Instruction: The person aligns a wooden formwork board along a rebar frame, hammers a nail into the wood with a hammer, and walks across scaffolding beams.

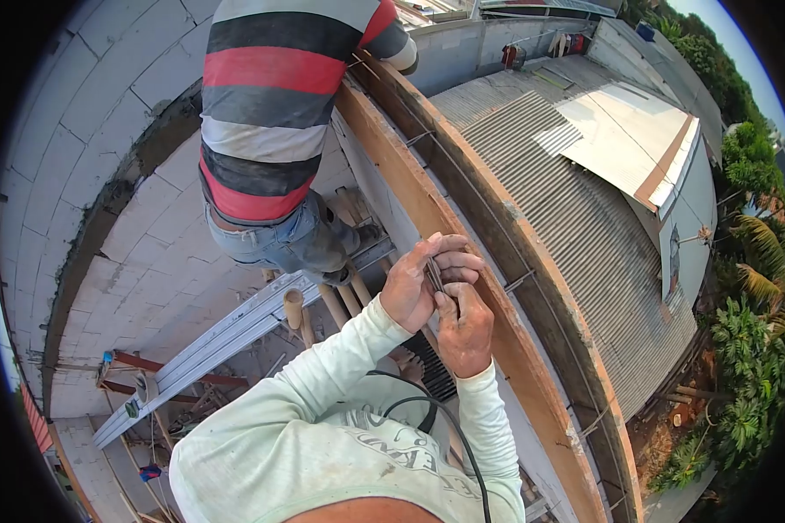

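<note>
My left hand (414, 281) is curled, palm up, around a few thin dark metal pieces that look like nails (434, 275). Against it, the thumb and fingers of my right hand (465, 329) pinch at the lower ends of these nails. Both hands are raised in front of my chest, next to the inner wooden formwork board (488, 318). A dark cable (449, 410) runs over my pale long-sleeved shirt. How many nails there are is hard to make out.
A co-worker in a striped shirt (270, 105) and jeans stands ahead at the boards. The outer board (541, 253) runs alongside, joined by wire ties. Bamboo poles (331, 301), a metal rail (209, 344) and a block wall (87, 113) lie left. Corrugated roofing (541, 183) spreads below right.
</note>
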`<control>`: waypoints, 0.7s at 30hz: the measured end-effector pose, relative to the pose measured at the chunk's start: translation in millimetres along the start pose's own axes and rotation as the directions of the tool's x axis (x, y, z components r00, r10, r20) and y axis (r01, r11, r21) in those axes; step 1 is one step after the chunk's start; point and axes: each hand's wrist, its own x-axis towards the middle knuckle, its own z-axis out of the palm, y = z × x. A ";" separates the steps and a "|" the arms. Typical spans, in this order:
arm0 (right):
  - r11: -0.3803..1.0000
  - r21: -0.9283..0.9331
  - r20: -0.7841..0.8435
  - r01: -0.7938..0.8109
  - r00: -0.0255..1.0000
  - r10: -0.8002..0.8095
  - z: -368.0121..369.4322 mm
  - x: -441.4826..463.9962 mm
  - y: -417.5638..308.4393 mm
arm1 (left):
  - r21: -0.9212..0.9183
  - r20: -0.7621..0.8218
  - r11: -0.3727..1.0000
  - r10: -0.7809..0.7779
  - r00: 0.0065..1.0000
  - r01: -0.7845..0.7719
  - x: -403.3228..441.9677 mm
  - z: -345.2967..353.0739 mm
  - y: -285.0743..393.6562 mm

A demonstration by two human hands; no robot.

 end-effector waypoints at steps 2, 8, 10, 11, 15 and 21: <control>0.965 0.212 0.046 -0.152 0.988 0.146 -0.4 -1.2 -0.9 | -0.020 -0.016 1.000 0.011 1.000 -0.011 -4.5 3.3 -1.6; 0.877 0.426 0.002 -0.222 0.970 0.245 0.9 0.3 -10.0 | 0.179 -0.096 0.983 0.058 0.994 -0.040 -24.2 3.5 -3.5; 0.878 0.420 0.002 -0.231 0.967 0.253 5.6 -1.3 -10.7 | 0.253 -0.104 0.967 0.061 0.993 -0.033 -31.7 -3.6 -6.3; 0.882 0.417 -0.002 -0.219 0.970 0.242 8.2 -2.6 -10.9 | 0.239 -0.121 0.971 0.045 0.992 -0.015 -30.1 -6.4 -4.5; 0.848 0.475 -0.024 -0.236 0.959 0.281 18.3 -0.3 -12.3 | 0.199 -0.103 0.980 0.034 0.994 -0.013 -28.8 -16.5 -0.6; 0.841 0.486 -0.056 -0.237 0.952 0.301 39.3 15.2 -10.9 | 0.115 -0.168 0.992 0.077 0.983 -0.058 -15.2 -20.2 14.4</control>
